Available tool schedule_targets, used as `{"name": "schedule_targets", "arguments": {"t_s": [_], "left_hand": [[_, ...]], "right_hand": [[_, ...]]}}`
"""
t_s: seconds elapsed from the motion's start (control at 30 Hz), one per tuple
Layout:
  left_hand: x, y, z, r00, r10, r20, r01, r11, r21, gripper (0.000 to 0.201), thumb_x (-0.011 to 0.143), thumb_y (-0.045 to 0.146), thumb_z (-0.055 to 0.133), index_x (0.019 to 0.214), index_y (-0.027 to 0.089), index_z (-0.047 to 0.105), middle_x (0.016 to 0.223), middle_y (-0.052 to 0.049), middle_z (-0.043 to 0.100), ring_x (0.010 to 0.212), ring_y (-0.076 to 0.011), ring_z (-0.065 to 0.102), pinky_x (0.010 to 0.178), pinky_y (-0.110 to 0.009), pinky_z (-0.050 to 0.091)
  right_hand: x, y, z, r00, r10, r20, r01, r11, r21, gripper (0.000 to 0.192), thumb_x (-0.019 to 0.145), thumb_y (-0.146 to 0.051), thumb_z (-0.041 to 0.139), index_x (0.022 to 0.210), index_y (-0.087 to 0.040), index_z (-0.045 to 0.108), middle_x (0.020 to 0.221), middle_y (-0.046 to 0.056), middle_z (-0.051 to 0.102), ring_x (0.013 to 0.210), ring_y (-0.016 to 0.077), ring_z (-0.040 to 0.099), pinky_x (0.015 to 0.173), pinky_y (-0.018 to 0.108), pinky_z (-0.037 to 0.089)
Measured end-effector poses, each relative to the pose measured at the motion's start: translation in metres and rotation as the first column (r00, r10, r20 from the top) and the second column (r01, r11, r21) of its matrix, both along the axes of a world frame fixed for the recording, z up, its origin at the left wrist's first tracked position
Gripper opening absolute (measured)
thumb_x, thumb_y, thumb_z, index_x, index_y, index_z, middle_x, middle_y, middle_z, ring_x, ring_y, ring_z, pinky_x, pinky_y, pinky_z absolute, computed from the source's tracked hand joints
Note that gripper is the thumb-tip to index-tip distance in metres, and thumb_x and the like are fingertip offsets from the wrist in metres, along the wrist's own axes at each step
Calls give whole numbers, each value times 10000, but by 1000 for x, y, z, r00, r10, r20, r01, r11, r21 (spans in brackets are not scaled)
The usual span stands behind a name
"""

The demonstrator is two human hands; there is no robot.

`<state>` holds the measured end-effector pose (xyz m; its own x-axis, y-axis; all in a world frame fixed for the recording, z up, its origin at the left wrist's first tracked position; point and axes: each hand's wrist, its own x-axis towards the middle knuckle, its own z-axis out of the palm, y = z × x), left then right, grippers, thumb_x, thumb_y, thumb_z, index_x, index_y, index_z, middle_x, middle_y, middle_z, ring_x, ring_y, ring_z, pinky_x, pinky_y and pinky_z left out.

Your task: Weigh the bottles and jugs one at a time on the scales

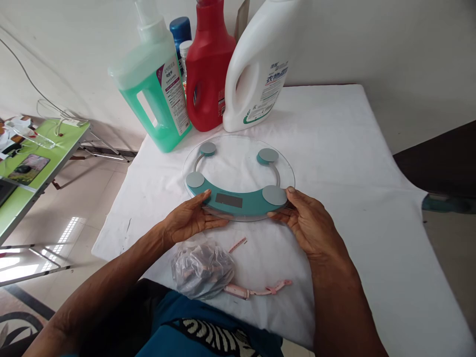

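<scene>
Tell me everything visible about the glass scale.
The scale is a round, clear, glass-like plate with a curved teal band, a dark display showing no readable digits, and four grey discs. It is face up over the white cloth, the left hand and right hand gripping its near side; cloth contact is unclear.

A teal-blue top (178, 308) with a cream-striped black print (217, 337) is worn, the forearms (128, 265) and hands (190, 216) bare.

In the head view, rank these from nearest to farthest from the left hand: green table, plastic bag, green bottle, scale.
1. Scale, touching the left hand.
2. Plastic bag, just toward the body.
3. Green bottle, beyond the scale, left.
4. Green table, far left.
</scene>
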<state>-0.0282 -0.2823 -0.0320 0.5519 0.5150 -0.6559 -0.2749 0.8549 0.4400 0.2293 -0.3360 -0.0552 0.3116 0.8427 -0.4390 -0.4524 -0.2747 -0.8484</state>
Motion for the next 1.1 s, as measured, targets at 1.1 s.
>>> {"name": "schedule_targets", "arguments": {"t_s": [1.1], "left_hand": [[40, 113, 74, 759, 509, -407, 334, 232, 914, 546, 872, 628, 767, 1152, 175, 647, 1219, -171, 741, 1131, -305, 733, 989, -482, 602]], "right_hand": [[25, -13, 20, 688, 11, 726, 128, 982, -137, 634, 858, -813, 573, 838, -201, 741, 716, 88, 758, 585, 266, 728, 629, 416, 618]]}}
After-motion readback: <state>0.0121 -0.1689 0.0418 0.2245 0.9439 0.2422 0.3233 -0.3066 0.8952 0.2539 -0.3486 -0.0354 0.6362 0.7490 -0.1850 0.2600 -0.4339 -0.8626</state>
